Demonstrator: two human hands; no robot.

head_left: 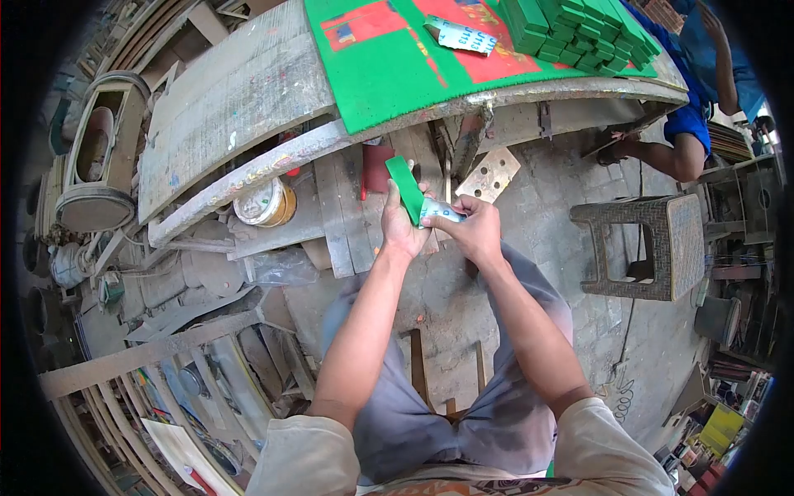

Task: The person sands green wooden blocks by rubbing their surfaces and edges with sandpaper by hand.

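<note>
Green-painted, the narrow block (404, 186) is gripped in the left hand (402, 230) in front of the worktop (240, 91), while the right hand (480, 230) pinches lettered paper (443, 210) at its near end, a sanding step by my reckoning, calling next for a firm hold and even strokes.

A flat green strip (406, 189) slants, its near end against a blue-lettered white sheet (440, 207).

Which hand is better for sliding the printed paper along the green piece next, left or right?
Probably the right hand: it grips the printed paper beside the lower end of the green piece, while the left hand is busy holding that piece.
</note>
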